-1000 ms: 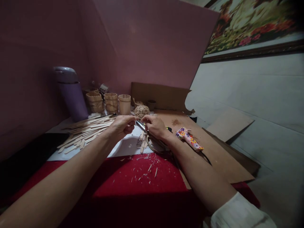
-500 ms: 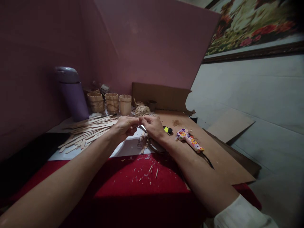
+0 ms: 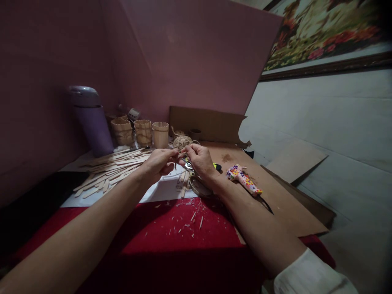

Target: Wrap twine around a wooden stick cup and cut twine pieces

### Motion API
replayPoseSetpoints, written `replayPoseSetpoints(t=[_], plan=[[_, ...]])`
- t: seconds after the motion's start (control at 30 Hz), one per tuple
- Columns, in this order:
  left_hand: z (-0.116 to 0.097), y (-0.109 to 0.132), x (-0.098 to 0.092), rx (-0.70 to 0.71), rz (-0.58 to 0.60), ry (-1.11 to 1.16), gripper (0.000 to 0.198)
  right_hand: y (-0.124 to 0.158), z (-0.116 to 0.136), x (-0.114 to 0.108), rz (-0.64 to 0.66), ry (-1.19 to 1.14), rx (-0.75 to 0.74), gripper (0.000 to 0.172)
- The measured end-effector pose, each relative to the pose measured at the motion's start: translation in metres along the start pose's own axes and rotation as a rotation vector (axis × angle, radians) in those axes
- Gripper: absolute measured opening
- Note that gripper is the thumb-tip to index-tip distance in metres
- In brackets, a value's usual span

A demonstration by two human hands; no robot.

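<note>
My left hand [image 3: 161,164] and my right hand [image 3: 199,160] meet over the middle of the table, fingertips pinched close together. Between them is a thin piece of twine [image 3: 180,155], its strands partly hidden by my fingers. Just behind sits a ball of twine [image 3: 182,141]. Below my right hand lie scissors [image 3: 188,165] and a roll of tape [image 3: 199,187], both partly covered. A few short wooden sticks [image 3: 184,183] rest on the white paper [image 3: 159,194] under my hands.
Many craft sticks [image 3: 113,171] are piled at left, near a purple bottle [image 3: 93,126]. Several stick-covered cups [image 3: 161,134] line the back. A flower-patterned glue gun [image 3: 244,179] lies on cardboard [image 3: 284,208] at right. Wood scraps litter the red cloth [image 3: 180,237].
My fingertips have drawn slightly apart, and the twine between them shows more. My right hand has shifted a little, uncovering more of the scissors and the tape roll.
</note>
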State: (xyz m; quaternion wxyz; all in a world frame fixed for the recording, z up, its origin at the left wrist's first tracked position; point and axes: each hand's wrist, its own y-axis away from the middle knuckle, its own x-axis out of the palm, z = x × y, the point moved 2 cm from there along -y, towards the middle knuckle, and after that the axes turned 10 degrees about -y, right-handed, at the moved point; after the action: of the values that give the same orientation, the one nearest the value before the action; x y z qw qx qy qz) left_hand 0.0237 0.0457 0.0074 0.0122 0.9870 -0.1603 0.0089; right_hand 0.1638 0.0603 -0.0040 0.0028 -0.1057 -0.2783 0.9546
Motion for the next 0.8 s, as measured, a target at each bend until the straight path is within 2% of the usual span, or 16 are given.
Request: replayPoseSetpoints(t=[0.23,0.4,0.5,0.6,0.8], plan=[[-0.0007,0.0019,0.0008,0.001,-0.002,-0.116,0.028,-0.0025,-0.003,-0.0051,-0.11,-0.157,0.041,0.04],[-0.001,0.0027,0.0014,0.071,0.039,-0.166,0.02,-0.0035,-0.0021,-0.0087,-0.144,-0.204,-0.011,0.039],[-0.0023,0.0025,0.0007,0.12,0.024,-0.128,0.018,-0.0032,-0.001,-0.0093,-0.138,-0.22,-0.037,0.038],[-0.0034,0.0019,0.0,0.112,0.013,-0.067,0.017,-0.0024,0.0011,-0.0097,-0.137,-0.244,-0.062,0.037],[-0.0066,0.0054,0.0029,0.082,0.07,-0.022,0.013,-0.0001,0.0056,-0.0098,-0.144,-0.29,-0.091,0.03]])
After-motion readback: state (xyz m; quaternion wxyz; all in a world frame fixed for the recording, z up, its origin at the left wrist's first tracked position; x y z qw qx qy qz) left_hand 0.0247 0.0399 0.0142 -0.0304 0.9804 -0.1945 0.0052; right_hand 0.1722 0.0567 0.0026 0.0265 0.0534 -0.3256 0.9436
